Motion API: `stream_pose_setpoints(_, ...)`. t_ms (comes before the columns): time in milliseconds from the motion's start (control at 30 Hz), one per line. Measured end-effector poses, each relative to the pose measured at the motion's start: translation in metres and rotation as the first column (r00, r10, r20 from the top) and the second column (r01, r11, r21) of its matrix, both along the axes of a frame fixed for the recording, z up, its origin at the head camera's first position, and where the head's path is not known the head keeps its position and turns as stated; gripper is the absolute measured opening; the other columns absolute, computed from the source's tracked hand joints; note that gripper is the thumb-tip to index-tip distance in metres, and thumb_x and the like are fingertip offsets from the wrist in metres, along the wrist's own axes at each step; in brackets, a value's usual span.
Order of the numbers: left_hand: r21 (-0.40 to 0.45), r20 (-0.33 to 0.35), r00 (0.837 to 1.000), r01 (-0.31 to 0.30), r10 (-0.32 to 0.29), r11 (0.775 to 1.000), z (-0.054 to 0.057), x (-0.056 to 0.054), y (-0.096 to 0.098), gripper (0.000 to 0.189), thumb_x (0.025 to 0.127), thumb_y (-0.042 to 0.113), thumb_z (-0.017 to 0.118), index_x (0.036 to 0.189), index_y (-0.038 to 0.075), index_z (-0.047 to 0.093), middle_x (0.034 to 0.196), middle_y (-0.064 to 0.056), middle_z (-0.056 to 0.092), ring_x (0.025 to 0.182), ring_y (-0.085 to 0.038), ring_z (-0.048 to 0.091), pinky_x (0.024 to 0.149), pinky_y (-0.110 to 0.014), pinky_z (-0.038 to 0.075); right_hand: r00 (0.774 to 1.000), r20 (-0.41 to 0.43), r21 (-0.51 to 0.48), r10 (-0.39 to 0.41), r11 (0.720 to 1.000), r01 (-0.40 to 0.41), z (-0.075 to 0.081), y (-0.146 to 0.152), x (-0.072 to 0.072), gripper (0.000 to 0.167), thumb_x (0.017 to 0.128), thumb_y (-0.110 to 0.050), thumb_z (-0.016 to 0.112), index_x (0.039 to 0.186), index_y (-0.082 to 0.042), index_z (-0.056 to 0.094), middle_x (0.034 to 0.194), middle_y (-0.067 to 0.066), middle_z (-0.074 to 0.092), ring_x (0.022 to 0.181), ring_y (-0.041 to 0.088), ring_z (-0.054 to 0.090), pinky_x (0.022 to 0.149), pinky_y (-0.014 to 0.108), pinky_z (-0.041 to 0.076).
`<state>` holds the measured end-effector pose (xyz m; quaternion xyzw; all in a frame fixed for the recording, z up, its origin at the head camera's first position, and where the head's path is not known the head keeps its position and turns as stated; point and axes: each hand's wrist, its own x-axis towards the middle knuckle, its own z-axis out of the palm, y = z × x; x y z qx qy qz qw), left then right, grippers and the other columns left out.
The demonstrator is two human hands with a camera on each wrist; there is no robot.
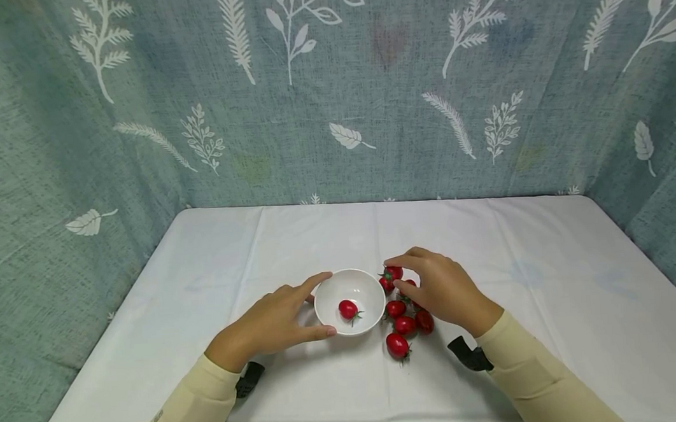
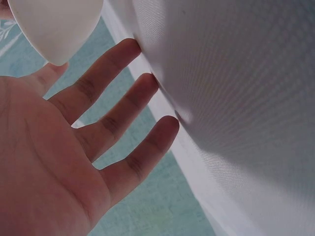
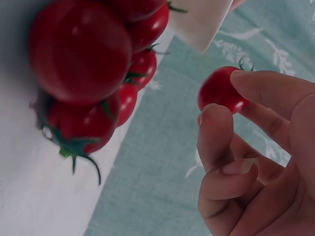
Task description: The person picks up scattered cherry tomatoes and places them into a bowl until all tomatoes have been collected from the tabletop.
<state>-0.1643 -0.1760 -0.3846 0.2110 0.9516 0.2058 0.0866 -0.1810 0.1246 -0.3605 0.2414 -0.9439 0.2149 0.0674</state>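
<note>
A white bowl (image 1: 365,292) stands on the table with one red cherry tomato in it (image 1: 347,309). My left hand (image 1: 277,319) holds the bowl's left side, index finger at the far rim and thumb at the near rim. In the left wrist view the other fingers (image 2: 115,118) stretch out to the tablecloth. My right hand (image 1: 445,288) pinches a cherry tomato (image 3: 219,91) between thumb and fingertips, just right of the bowl. Below it lie several more cherry tomatoes (image 1: 404,326) with green stems, partly hidden by the hand.
A white cloth covers the table (image 1: 248,241). Behind and at both sides hangs a blue-green curtain (image 1: 321,110) with white leaf patterns. Black straps (image 1: 470,355) sit at both wrists, below beige sleeves (image 1: 541,372).
</note>
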Motion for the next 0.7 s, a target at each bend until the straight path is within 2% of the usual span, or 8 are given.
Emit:
stream_pose_setpoints(300,0.017,-0.001,1.0,0.02,-0.02,1.0,0.001,-0.001,-0.002,0.093,0.076,0.075,0.068,0.154,0.038,0.032,0.116,0.006,0.069,0.11,-0.02,0.06,0.089,-0.045,0.049,0.999,-0.003,-0.032,0.045,0.998,-0.045,0.004,-0.013,0.006,0.037,0.089,-0.023,0.077,0.125,-0.022,0.071,0.112,-0.002,0.069,0.084,0.017,0.064,0.067,0.027,0.051)
stream_pose_setpoints(700,0.017,0.015,1.0,0.002,-0.002,1.0,-0.001,0.0,-0.002,0.094,0.076,0.076,0.068,0.154,0.041,0.031,0.117,0.007,0.069,0.111,-0.019,0.059,0.091,-0.044,0.049,0.996,0.013,0.027,0.084,0.996,-0.085,-0.001,-0.032,0.008,0.037,0.089,-0.026,0.077,0.125,-0.021,0.07,0.116,0.002,0.07,0.094,0.02,0.069,0.079,0.04,0.059)
